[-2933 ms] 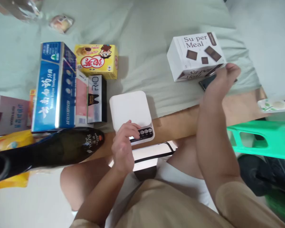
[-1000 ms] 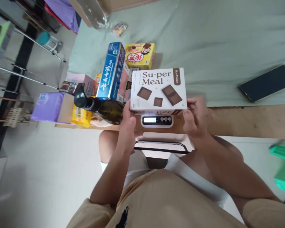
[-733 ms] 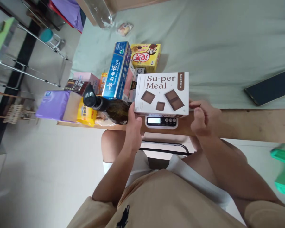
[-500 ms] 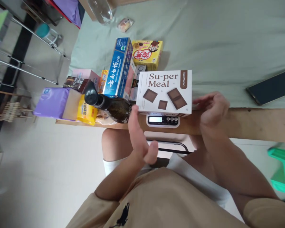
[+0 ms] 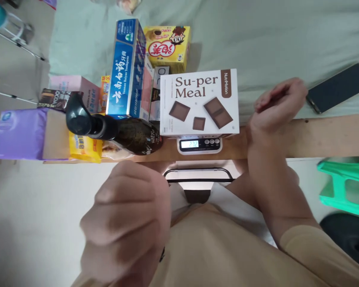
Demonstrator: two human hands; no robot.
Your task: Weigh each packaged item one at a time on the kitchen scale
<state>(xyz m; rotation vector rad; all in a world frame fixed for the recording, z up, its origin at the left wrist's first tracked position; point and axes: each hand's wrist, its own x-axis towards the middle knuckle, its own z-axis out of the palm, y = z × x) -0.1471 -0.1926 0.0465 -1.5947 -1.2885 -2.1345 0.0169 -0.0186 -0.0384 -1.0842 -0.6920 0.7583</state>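
Observation:
A white Su-per Meal box (image 5: 197, 103) printed with chocolate pieces rests on a small kitchen scale (image 5: 200, 146), whose lit display seems to read 272. My left hand (image 5: 125, 223) is raised near the camera at the lower left, back of the hand up, curled into a fist; it touches none of the goods. My right hand (image 5: 279, 101) lies to the right of the box, apart from it, fingers loosely curled with nothing visible in them. Left of the scale stands a dark pump bottle (image 5: 134, 135), with a blue toothpaste box (image 5: 124, 75) behind it.
Beyond are a yellow snack box (image 5: 167, 48), a purple tissue pack (image 5: 20, 133), a yellow packet (image 5: 85, 143) and a pink box (image 5: 74, 89). A phone (image 5: 339, 87) lies on the green cloth at right. A green stool (image 5: 347, 187) stands on the floor.
My left hand has left the box's near left corner, come up toward the camera and curled from open to closed. My right hand has moved away from the box. The display now shows digits.

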